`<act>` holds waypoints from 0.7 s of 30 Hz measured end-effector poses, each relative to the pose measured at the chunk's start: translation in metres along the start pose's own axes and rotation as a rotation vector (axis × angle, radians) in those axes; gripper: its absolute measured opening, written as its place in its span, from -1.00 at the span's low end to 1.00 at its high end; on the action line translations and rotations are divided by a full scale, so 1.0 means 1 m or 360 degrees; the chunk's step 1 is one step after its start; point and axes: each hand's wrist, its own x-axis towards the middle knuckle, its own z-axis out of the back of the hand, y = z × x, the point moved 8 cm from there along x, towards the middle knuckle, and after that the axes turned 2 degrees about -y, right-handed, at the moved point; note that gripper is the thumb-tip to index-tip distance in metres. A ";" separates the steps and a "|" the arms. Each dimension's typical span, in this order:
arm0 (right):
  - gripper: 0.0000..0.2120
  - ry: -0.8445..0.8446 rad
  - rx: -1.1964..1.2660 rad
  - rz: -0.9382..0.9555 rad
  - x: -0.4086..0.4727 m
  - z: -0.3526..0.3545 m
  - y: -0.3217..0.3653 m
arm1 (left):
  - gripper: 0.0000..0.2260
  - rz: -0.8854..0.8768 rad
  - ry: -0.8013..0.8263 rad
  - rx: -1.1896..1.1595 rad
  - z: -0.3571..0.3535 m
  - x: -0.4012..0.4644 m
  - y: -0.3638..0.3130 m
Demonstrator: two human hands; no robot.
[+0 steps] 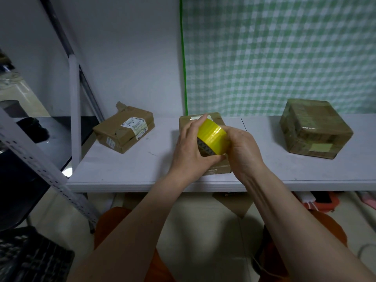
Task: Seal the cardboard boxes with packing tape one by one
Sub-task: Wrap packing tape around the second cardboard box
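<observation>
A yellow roll of packing tape (212,137) is held above the middle cardboard box (215,121), which both hands largely hide. My left hand (188,151) grips the roll from the left, fingers over its top and thumb under it. My right hand (242,151) grips its right side. A flat, torn cardboard box with white labels (124,129) lies to the left. A taller box wrapped in shiny tape (315,129) stands to the right.
All three boxes sit on a white table (142,169) against a wall and a green checked cloth (284,53). A grey metal shelf frame (40,155) and a black surface (59,129) stand at the left. Cardboard scraps (236,202) lie on the floor under the table.
</observation>
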 end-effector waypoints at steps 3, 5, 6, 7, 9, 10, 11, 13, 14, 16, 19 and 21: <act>-0.76 -0.0080 0.0020 -0.0041 0.000 0.005 -0.003 | -0.09 -0.0008 -0.0015 0.0001 0.000 0.000 0.000; -0.76 -0.0082 -0.0026 -0.0024 0.001 0.006 -0.003 | -0.10 -0.0006 -0.0024 -0.0011 0.000 0.000 0.001; -0.75 -0.0059 -0.0039 -0.0016 0.001 0.004 -0.002 | -0.10 0.0002 -0.0029 -0.0023 0.000 0.000 0.001; -0.73 -0.0032 -0.0045 -0.0020 0.001 0.003 -0.002 | -0.10 0.0014 -0.0032 -0.0037 0.001 0.000 0.002; -0.69 0.0038 -0.0047 -0.0033 0.000 0.001 -0.002 | -0.10 0.0022 -0.0032 -0.0047 0.001 0.000 0.003; -0.69 0.0084 -0.0049 -0.0024 0.000 0.001 -0.002 | -0.11 0.0022 -0.0034 -0.0050 0.002 0.000 0.003; -0.70 0.0128 -0.0066 0.0006 -0.001 0.002 0.000 | -0.11 0.0028 -0.0042 -0.0058 0.003 0.001 0.003; -0.67 0.0158 -0.0198 0.0156 -0.003 0.004 0.007 | -0.11 0.0069 -0.0070 -0.0092 0.008 0.003 0.005; -0.65 0.0115 -0.0326 0.0263 -0.004 0.007 0.011 | -0.11 0.0083 -0.0074 -0.0083 0.009 0.004 0.007; -0.68 -0.0062 -0.0634 0.0455 -0.006 0.013 0.021 | -0.11 0.0081 -0.0064 0.0012 0.009 0.005 0.007; -0.80 -0.0241 -0.0893 0.0542 -0.006 0.020 0.025 | -0.09 0.0110 -0.0043 0.0062 0.007 0.004 0.009; -0.83 -0.0260 -0.1040 0.0610 -0.007 0.021 0.028 | -0.08 0.0115 -0.0034 0.0086 0.006 0.004 0.011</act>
